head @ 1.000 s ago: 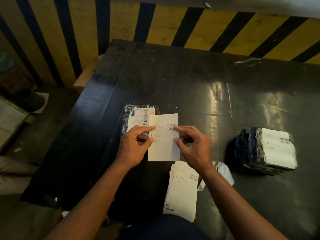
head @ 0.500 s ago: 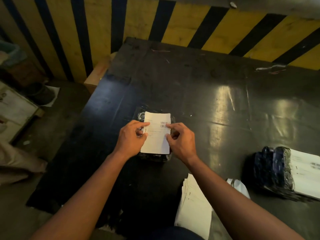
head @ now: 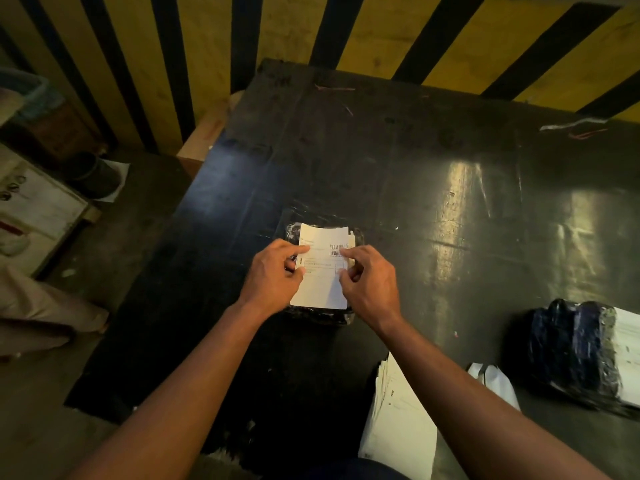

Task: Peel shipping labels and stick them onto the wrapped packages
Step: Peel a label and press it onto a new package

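Label on pkg, both hands

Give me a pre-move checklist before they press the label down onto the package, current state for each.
1. Label lies over the wrapped package: ok, the package shows past its edges.
2. Both hands on the label: ok, left hand holds its left edge, right hand its right.
3. Label square to the package: cannot tell, the package is mostly covered.
4. Backing fully peeled off: cannot tell.
5. Label flat, no creases: ok on the part that shows; under the fingers, cannot tell.
6. Next labels within reach: ok, label stack lies by the right forearm.
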The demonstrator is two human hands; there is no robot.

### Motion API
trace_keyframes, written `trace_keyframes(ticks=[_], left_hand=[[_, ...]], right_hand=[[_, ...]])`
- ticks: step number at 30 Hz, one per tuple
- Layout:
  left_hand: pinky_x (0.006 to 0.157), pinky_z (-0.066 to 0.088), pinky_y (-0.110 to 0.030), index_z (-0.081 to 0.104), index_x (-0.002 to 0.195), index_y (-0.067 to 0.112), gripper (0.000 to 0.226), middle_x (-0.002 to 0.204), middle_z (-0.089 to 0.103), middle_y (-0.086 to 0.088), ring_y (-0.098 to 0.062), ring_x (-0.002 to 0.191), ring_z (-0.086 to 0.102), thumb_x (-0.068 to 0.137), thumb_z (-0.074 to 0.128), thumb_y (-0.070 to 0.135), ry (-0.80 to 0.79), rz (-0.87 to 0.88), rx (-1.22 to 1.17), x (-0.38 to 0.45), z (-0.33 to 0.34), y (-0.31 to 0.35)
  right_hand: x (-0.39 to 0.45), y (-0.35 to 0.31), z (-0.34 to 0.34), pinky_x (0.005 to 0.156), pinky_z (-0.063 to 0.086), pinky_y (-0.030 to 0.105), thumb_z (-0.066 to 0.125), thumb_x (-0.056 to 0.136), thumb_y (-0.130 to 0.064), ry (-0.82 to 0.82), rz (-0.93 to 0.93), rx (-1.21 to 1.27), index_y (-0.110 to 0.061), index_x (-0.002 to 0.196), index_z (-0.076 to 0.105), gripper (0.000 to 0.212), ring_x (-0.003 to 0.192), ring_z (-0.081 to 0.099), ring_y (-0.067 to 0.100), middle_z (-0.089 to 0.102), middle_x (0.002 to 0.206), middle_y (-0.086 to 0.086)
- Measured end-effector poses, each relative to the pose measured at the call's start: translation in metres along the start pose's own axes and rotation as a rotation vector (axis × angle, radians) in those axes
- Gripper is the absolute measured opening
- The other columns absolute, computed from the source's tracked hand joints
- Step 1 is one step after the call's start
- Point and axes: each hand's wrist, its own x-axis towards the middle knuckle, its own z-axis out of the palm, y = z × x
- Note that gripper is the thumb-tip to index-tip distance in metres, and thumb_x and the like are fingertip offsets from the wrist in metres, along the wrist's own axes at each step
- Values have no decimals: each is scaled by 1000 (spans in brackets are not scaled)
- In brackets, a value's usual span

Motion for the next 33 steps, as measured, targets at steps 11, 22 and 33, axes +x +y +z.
trace_keyframes(ticks=[11, 22, 33], left_hand=[[91, 60, -28, 59, 142, 26, 54, 133, 52, 3, -8, 104, 59, 91, 78, 24, 5, 29, 155, 2, -1, -3], [115, 39, -41, 53, 147, 31, 54, 156, 41, 8, -16, 143, 33, 96, 68, 29, -19, 244, 338, -13, 4, -22], [117, 34, -48, 40, 157, 29, 57, 165, 34, 6, -22, 153, 21, 102, 54, 38, -27, 231, 449, -18, 15, -23]], right_hand=[[5, -7, -2, 87, 62, 33, 73, 93, -19, -26, -8, -114, -14, 133, 67, 41, 97, 68, 16, 62, 131, -3], [-4, 16, -2, 102, 46, 47, 65, 96, -35, -21, -273, -504, -21, 138, 62, 44, 138, 44, 31, 47, 152, 9], [29, -3, 9, 128, -1, 53, 19, 109, -42, -345, -372, -645, -23, 164, 4, 61, 159, -10, 19, -2, 173, -4]])
